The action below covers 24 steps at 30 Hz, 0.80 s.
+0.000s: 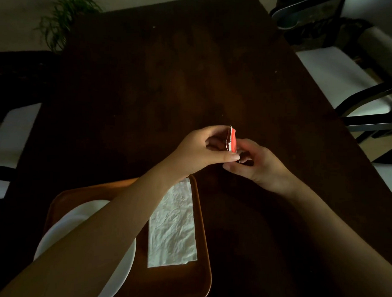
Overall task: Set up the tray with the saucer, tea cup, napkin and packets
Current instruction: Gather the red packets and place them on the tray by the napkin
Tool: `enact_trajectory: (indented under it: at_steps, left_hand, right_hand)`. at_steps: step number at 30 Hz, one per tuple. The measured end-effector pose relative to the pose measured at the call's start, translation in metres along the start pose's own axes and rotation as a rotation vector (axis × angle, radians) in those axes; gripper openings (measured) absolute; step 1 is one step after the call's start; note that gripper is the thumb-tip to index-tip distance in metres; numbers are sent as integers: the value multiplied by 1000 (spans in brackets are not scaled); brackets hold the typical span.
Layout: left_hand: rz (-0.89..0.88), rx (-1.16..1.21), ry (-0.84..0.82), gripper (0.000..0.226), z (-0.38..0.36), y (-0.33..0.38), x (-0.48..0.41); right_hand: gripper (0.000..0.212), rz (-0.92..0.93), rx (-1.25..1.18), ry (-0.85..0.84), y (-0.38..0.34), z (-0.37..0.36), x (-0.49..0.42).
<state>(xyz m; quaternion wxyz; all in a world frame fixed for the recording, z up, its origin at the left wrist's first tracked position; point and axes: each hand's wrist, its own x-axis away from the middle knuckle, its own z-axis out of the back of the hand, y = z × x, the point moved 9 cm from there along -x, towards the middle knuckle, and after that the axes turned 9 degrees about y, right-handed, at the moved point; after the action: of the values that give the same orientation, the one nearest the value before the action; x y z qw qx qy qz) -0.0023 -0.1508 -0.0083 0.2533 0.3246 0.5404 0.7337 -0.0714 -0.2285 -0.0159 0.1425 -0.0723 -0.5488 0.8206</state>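
Note:
A small red and white packet (233,139) stands on edge above the dark table, just beyond the tray's far right corner. My left hand (199,150) pinches it from the left, and my right hand (255,166) touches its lower edge from the right. The brown tray (203,232) lies at the near left. On it a white napkin (173,227) rests flat along the right side. A white saucer (125,257) sits on the tray's left side, largely covered by my left forearm. No tea cup shows.
The dark wooden table (166,82) stretches away ahead. Chairs with white seats stand at the right (334,76) and the left (12,130). A green plant (59,22) is beyond the far left corner.

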Motion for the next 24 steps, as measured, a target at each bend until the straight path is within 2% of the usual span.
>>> enact_trajectory:
  at_steps: [3, 5, 7, 9, 11, 14, 20, 24]
  left_hand:
    - [-82, -56, 36, 48, 1, 11, 5]
    - [-123, -107, 53, 51, 2, 17, 10]
    - [-181, -265, 122, 55, 9, 23, 14]
    - [-272, -540, 226, 61, 16, 30, 20]
    - [-375, -783, 299, 62, 14, 37, 28]
    - [-456, -973, 367, 57, 5, 44, 38]
    - [-440, -1015, 353, 53, -6, 40, 50]
    - [-352, -926, 246, 72, -5, 28, 58]
  right_hand:
    - [40, -20, -18, -19, -2, -2, 5]
    - [53, -44, 21, -40, 1, 0, 9]
    - [64, -54, 92, -30, 2, 13, 11]
    - [56, -38, 141, 68, -5, 34, 12]
    - [39, 11, 165, 188, -20, 50, 12]
    - [20, 58, 201, 262, -38, 44, 10]
    - [8, -46, 268, 211, -27, 18, 5]
    - [12, -94, 170, 216, -24, 11, 13]
